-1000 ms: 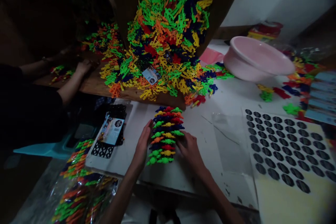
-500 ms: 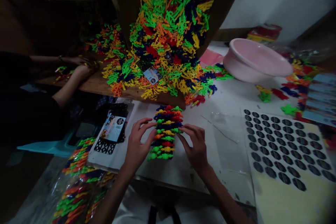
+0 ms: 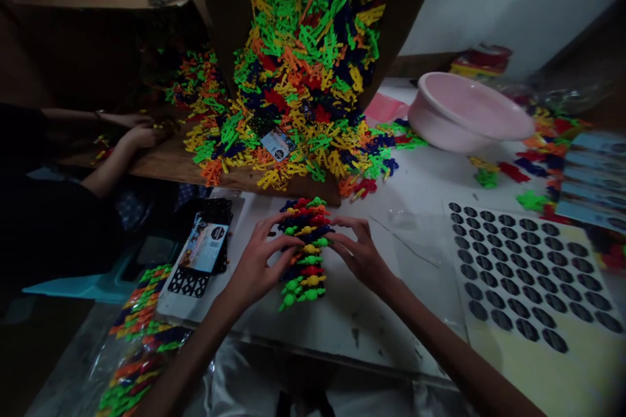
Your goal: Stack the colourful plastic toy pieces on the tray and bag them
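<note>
A row of small plastic figures (image 3: 312, 260) in green, yellow, red, orange and dark blue lies stacked in a column on the white table before me. My left hand (image 3: 261, 262) is at its left side, thumb and fingers closed on figures near the middle. From the right, my right hand (image 3: 362, 253) pinches the ends of figures a little higher up, fingertips partly hidden. To the left of my left hand lie black cards with white dots and a blue printed card (image 3: 204, 246) on top.
A big heap of loose figures (image 3: 303, 91) spills from a box onto a wooden board (image 3: 195, 172). At right are a pink basin (image 3: 469, 114) and a sheet of dark round stickers (image 3: 518, 273). Bagged figures (image 3: 132, 358) lie lower left. A co-worker's hands (image 3: 139, 130) handle figures at far left.
My left hand has shifted right over the row, its fingers reaching onto the figures. My right hand stays at the right side. The lower left figures are slightly more askew. The view has shifted slightly.
</note>
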